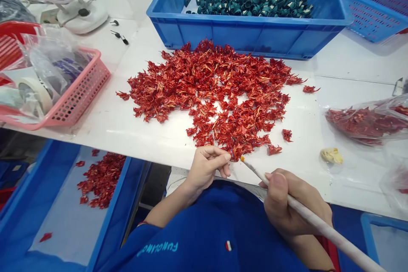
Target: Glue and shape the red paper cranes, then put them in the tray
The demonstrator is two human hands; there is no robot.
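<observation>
A wide heap of small red folded pieces (219,89) covers the middle of the white table (143,136). My left hand (205,168) is at the heap's near edge, its fingers pinched on one red piece (235,154). My right hand (291,206) is closed round a long white stick (321,225). The stick's orange tip (242,159) touches the pinched piece from the right.
A blue crate (255,34) of dark green pieces (251,0) stands behind the heap. A pink basket (79,93) with tape and bags sits left, a fan base (83,17) beyond it. A bag of red pieces (366,121) lies right. A lower blue bin (102,176) holds more red pieces.
</observation>
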